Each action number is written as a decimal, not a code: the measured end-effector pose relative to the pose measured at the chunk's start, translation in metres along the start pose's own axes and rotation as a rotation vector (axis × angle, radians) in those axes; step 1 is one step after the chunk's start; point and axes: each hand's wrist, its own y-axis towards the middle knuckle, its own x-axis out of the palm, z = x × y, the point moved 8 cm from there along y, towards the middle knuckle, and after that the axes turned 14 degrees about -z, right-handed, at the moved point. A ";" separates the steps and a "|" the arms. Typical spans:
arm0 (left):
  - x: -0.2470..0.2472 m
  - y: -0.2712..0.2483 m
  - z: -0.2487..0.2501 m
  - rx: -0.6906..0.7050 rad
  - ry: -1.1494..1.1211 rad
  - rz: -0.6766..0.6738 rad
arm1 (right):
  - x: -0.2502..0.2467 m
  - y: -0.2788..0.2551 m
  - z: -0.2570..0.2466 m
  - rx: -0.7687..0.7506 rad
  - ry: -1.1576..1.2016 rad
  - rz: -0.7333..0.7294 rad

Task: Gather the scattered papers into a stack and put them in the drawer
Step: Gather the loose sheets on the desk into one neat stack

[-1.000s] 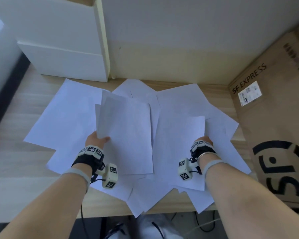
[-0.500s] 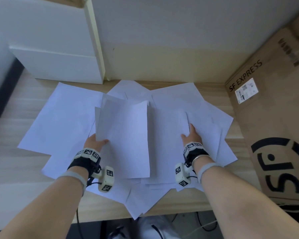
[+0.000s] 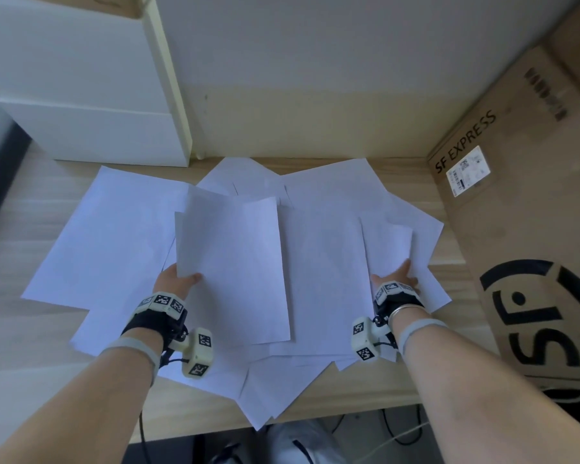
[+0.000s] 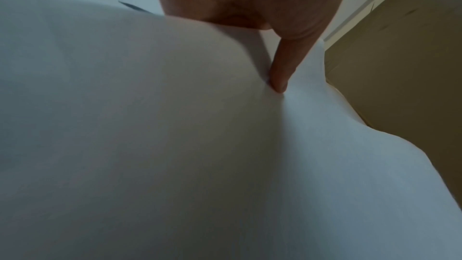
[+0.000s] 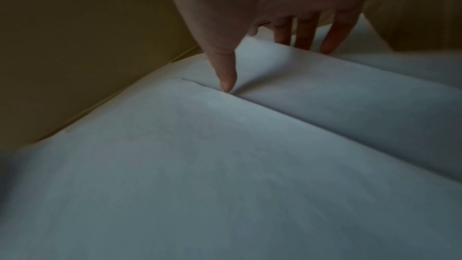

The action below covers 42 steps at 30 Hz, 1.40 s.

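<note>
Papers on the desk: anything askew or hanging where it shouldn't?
Yes. The papers lie fanned at mixed angles, not stacked. Several corners overhang the desk front edge, one sheet furthest. Nothing looks torn. The left hand holds one sheet raised.

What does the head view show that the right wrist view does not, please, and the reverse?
Only the head view shows the whole spread of papers on the wooden desk, the white drawer unit, the SF EXPRESS cardboard box and the left hand pinching a raised sheet. Only the right wrist view shows the right hand's thumb tip pressing where two sheets overlap, with the fingers straight. Both show the right hand on the papers.
</note>
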 end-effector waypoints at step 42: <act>-0.014 -0.016 0.001 -0.038 0.093 -0.066 | -0.071 -0.087 -0.098 -0.525 0.261 0.035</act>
